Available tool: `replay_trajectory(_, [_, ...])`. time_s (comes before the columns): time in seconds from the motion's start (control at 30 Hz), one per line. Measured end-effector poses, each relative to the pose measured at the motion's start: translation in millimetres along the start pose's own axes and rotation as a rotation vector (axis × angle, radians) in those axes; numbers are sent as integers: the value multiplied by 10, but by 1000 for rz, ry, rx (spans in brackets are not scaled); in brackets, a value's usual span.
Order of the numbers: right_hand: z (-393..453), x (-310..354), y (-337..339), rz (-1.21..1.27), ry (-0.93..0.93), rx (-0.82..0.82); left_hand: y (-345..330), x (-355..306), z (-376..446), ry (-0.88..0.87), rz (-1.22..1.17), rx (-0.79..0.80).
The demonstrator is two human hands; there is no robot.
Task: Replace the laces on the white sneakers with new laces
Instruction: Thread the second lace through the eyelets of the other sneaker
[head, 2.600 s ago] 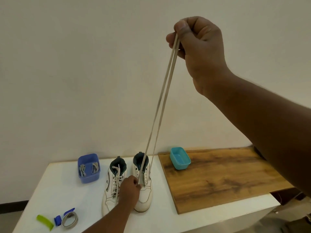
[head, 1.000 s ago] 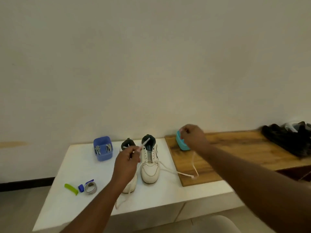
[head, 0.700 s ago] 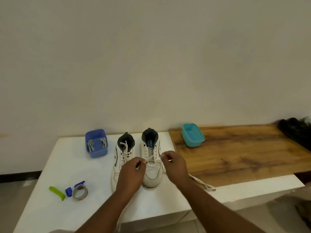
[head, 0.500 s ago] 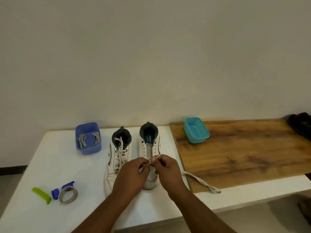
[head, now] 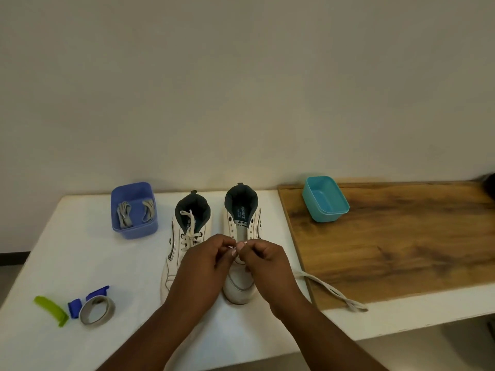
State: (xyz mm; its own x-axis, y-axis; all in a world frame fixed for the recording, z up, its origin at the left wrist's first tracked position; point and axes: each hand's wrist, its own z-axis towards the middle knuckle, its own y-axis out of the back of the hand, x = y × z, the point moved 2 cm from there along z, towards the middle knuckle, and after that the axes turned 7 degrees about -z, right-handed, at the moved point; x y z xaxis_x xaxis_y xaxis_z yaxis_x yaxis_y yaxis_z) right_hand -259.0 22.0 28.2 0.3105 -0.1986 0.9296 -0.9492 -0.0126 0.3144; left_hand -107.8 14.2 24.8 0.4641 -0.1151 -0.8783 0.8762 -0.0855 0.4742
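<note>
Left hand [head: 203, 259] and right hand [head: 263, 259] — both pinch a lace [head: 332, 290] over the unlaced sneaker [head: 242, 223].

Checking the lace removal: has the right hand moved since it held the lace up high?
Yes. The right hand has come down from high against the wall to the right sneaker, beside the left hand.

Both hands, left [head: 203, 261] and right [head: 263, 261], now together over the right sneaker [head: 241, 236], lace [head: 332, 290] no longer aloft.
</note>
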Motion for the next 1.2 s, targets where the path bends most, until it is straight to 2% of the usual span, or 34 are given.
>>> replay_trajectory(0.07, [29, -43, 25, -72, 26, -38, -11, -4, 56, -3, 0, -26])
replay_trajectory(0.2, [92, -230, 137, -503, 61, -266, -62, 53, 170, -11, 83, -41])
replay_trajectory(0.37, [158, -279, 18, -680, 74, -292, -210, 75, 234, -56, 217, -84])
replay_trajectory(0.5, [244, -314, -3, -668, 72, -270, -325, 127, 276, -93, 367, -115])
replay_trajectory(0.6, [250, -330, 18, -642, 94, -268, -368, 171, 301, -103, 433, -79])
replay_trajectory(0.7, [246, -336, 22, -630, 124, -281, -363, 178, 318, -111, 430, -51])
replay_trajectory(0.93, [252, -384, 48, -451, 80, -341, -368, 108, 296, -112, 450, -108])
replay_trajectory(1.2, [267, -418, 91, -322, 37, -333, -381, 64, 298, -122, 533, -34])
